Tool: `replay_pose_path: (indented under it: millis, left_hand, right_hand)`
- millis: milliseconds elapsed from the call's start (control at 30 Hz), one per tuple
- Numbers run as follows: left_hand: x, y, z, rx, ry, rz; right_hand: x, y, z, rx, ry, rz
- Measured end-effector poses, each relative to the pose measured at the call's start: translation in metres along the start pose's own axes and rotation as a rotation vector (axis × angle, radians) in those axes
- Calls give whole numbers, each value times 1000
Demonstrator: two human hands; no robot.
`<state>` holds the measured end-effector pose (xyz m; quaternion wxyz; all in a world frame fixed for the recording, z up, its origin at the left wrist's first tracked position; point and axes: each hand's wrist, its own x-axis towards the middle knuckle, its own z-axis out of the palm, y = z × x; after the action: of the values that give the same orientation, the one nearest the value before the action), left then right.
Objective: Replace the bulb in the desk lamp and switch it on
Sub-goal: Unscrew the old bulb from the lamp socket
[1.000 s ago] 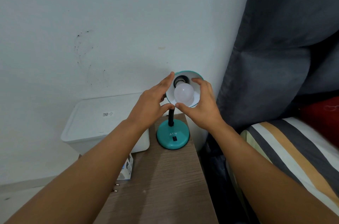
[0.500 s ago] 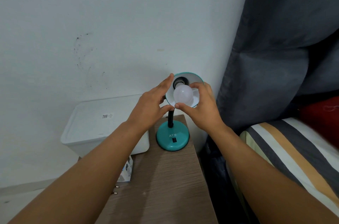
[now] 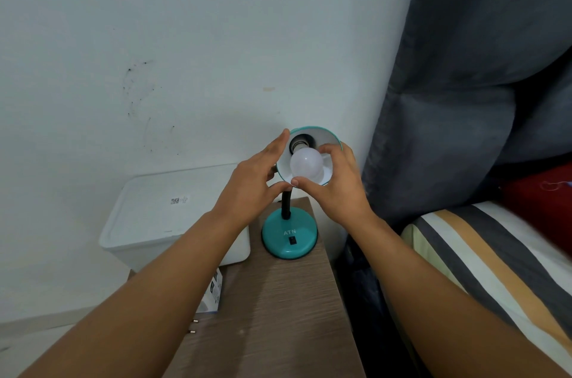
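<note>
A teal desk lamp stands on a round base (image 3: pixel 289 238) with a black rocker switch, at the far end of a wooden side table (image 3: pixel 272 300). Its shade (image 3: pixel 328 139) is tilted toward me, white inside, with the dark socket showing. A white bulb (image 3: pixel 306 164) sits inside the shade with its metal base at the socket. My right hand (image 3: pixel 337 185) grips the bulb between thumb and fingers. My left hand (image 3: pixel 253 182) holds the shade's left rim, fingers along the edge and thumb underneath.
A white lidded plastic bin (image 3: pixel 173 213) stands left of the table against the wall. A small bulb carton (image 3: pixel 213 294) and a plug's two prongs (image 3: pixel 193 326) lie at the table's left edge. A dark curtain (image 3: pixel 464 99) and striped bedding (image 3: pixel 495 260) fill the right.
My right hand has shifted around the bulb, fingers moving over its top and thumb under it, as if turning it. My left hand stays on the shade.
</note>
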<state>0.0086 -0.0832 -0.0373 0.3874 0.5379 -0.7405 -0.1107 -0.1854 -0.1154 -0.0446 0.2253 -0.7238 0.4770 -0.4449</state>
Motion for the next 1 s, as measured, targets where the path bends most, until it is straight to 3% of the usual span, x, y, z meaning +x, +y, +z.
replay_pose_path:
  millis: [1000]
  left_hand:
    - [0,-1,1,0,3,-10]
  right_hand:
    - [-3,0,1,62,19,-56]
